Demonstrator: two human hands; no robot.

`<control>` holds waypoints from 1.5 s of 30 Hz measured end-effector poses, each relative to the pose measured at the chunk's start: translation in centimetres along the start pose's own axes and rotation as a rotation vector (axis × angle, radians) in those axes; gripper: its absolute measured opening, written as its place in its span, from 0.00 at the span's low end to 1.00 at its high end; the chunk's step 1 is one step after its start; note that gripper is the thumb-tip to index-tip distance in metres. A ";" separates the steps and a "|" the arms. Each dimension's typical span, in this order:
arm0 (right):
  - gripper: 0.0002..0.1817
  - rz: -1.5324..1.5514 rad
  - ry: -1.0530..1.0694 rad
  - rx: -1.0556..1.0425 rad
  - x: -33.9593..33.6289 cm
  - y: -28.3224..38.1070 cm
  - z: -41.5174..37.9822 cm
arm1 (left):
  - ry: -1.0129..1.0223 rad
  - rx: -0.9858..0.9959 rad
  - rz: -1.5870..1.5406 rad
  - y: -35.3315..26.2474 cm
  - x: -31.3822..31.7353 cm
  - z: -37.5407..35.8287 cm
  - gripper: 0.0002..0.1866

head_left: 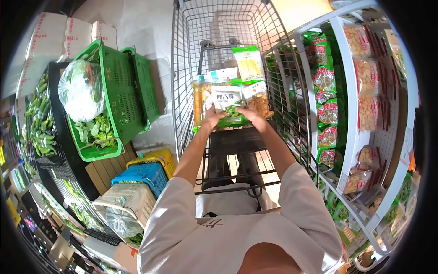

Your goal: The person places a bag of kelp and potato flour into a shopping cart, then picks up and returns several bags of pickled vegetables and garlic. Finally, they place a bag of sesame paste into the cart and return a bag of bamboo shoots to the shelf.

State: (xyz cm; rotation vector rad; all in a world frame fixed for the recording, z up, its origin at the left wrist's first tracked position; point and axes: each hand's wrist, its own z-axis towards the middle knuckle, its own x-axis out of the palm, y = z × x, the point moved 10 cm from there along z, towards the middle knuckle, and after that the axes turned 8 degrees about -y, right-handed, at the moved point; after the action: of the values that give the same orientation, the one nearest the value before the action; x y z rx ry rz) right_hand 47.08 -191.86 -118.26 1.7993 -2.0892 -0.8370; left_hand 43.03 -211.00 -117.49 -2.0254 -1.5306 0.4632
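Note:
Both my hands reach into the near end of a wire shopping cart (182, 68). Between them is a green and white bag of Laba garlic (227, 98), its printed front facing up. My left hand (213, 117) grips its lower left edge, with the thumb on the front. On the lower right edge my right hand (251, 114) holds it the same way; the fingers underneath are hidden. Around the bag lie a pack with yellow contents (249, 64), a clear pack of brown pieces (261, 102), a tall yellowish pack (197, 102) and a white pack (222, 74).
Left of the cart stand a green crate (121, 91) with bagged vegetables, plus blue (141, 177), yellow (159, 159) and whitish baskets (127, 201). A shelf rack (349, 105) with hanging snack packs runs along the right. The cart's fold-down flap (235, 140) lies nearest my body.

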 end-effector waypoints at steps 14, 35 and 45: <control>0.19 -0.143 -0.093 -0.542 -7.2 16.2 -22.3 | 0.078 0.568 -0.051 -17.2 4.4 -21.0 0.26; 0.19 -0.284 -1.579 -1.206 -44.9 23.0 -74.4 | 0.879 1.503 0.079 -43.5 49.2 -59.4 0.15; 0.14 -0.691 -2.104 -0.909 -45.5 18.9 -78.2 | 0.887 1.540 0.123 -38.2 58.7 -61.8 0.15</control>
State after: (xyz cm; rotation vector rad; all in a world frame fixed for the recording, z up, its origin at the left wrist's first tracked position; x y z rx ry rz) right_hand 83.19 -166.48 -37.05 0.5961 -0.4345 -3.8944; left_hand 66.50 -161.02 -42.11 -0.8000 -0.1971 0.4446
